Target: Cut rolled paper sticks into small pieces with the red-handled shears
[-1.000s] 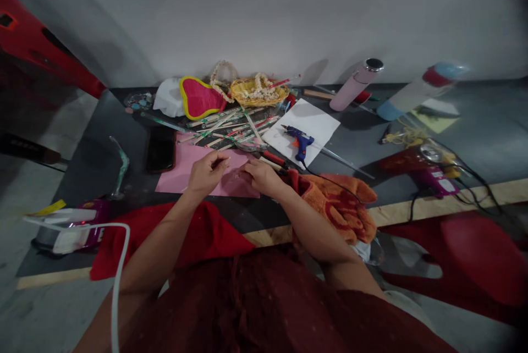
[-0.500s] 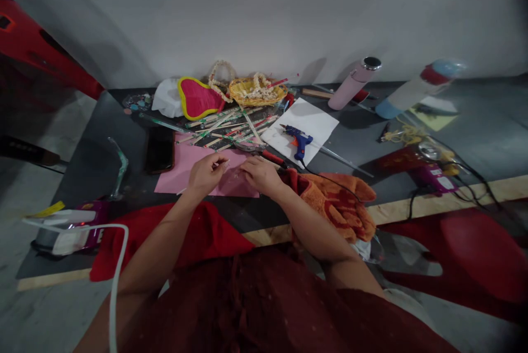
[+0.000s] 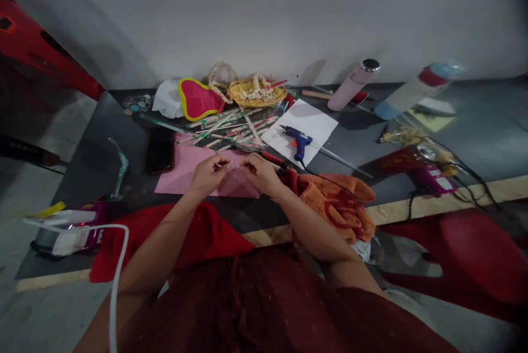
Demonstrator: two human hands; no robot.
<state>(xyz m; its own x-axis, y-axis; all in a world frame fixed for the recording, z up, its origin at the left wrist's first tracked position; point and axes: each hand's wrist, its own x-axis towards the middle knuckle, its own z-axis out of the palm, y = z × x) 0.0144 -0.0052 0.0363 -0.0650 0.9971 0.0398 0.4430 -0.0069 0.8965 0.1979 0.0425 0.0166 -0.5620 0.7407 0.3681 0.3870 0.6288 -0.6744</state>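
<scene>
Over a pink sheet [image 3: 179,169], my left hand [image 3: 209,173] has its thumb and fingers pinched on something small and whitish that I cannot make out. Just to its right, my right hand [image 3: 259,172] is closed in a pinch too, its fingertips facing the left ones across a narrow gap; what it holds is too small to name. Behind the hands lies a pile of thin sticks [image 3: 225,126] with red and green tips. A blue glue gun [image 3: 300,141] rests on a white sheet [image 3: 319,119] to the right.
At the back are a yellow basket [image 3: 258,101], a red and yellow pad [image 3: 200,100], a pink flask [image 3: 350,88] and a bottle [image 3: 408,94]. A phone [image 3: 160,149] lies left. Orange cloth [image 3: 334,196] and red cloth [image 3: 206,237] lie along the front edge.
Both hands have shifted slightly; the left fingertips moved a little to the right, nearer the right ones. The objects on the table have not moved.
</scene>
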